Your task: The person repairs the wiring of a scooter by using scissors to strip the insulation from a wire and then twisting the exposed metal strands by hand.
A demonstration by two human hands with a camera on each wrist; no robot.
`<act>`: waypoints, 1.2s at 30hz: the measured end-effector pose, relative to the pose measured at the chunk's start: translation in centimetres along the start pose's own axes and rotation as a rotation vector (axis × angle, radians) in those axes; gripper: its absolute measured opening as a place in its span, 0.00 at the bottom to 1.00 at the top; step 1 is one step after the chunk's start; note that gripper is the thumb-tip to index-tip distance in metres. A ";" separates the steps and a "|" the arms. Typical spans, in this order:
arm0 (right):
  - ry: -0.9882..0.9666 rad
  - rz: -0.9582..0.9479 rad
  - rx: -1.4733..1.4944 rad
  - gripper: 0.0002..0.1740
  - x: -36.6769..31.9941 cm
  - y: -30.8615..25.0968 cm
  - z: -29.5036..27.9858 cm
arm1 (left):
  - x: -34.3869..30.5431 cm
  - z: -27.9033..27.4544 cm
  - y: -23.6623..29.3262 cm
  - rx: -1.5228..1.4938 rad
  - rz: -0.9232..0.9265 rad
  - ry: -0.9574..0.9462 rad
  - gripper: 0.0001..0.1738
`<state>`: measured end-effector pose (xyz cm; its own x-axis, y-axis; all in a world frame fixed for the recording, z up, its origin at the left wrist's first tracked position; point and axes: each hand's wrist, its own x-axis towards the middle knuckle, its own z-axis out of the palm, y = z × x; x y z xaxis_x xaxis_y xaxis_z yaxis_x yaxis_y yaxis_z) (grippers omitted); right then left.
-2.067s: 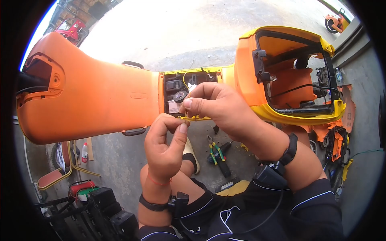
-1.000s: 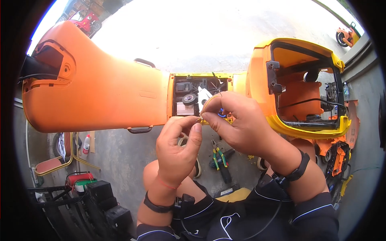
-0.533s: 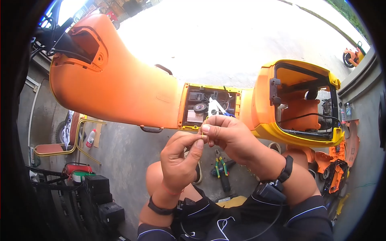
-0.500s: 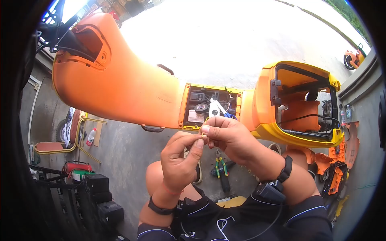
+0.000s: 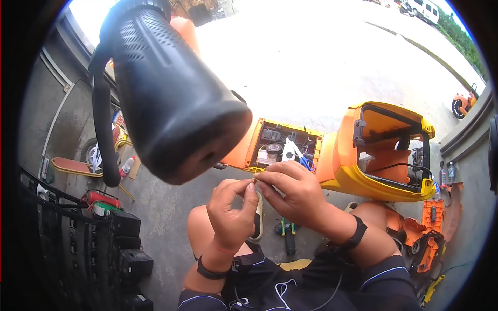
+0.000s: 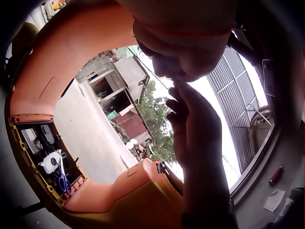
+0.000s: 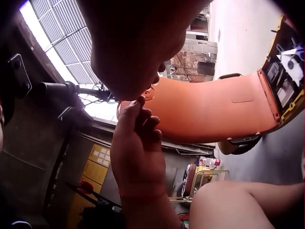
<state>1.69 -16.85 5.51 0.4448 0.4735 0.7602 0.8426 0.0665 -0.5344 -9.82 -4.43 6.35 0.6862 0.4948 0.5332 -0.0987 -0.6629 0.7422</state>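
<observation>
We pinch what looks like a thin wire (image 5: 254, 180), barely visible, in the grip of both our left hand (image 5: 230, 213) and right hand (image 5: 294, 185), near the compartment's (image 5: 318, 147) front edge; inside it lie a tape roll (image 5: 274, 149) and, by the right edge, blue-handled scissors (image 5: 309, 165).

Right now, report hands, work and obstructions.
Left hand, right hand: fingertips together, pinching thin strand, mostly hidden. Black cylinder blocks head view's upper left; hands unobstructed.
</observation>
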 end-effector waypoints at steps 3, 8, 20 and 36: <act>-0.020 0.043 0.029 0.09 -0.3 -0.5 0.5 | -0.8 0.1 -0.3 0.086 0.066 0.040 0.08; -0.040 0.074 0.036 0.07 -1.0 -0.7 0.3 | -1.4 0.2 -0.5 0.280 0.252 0.066 0.11; -0.067 0.119 0.047 0.07 -1.0 -0.4 -0.4 | -1.1 0.6 -0.4 0.350 0.380 0.067 0.13; -0.079 -0.015 -0.081 0.09 -1.0 0.4 0.6 | -1.4 0.8 -1.7 0.434 0.364 0.096 0.12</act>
<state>1.37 -16.76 4.32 0.4093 0.5413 0.7345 0.8722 0.0042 -0.4891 -10.06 -4.46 4.03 0.5925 0.2267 0.7730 0.0021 -0.9600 0.2799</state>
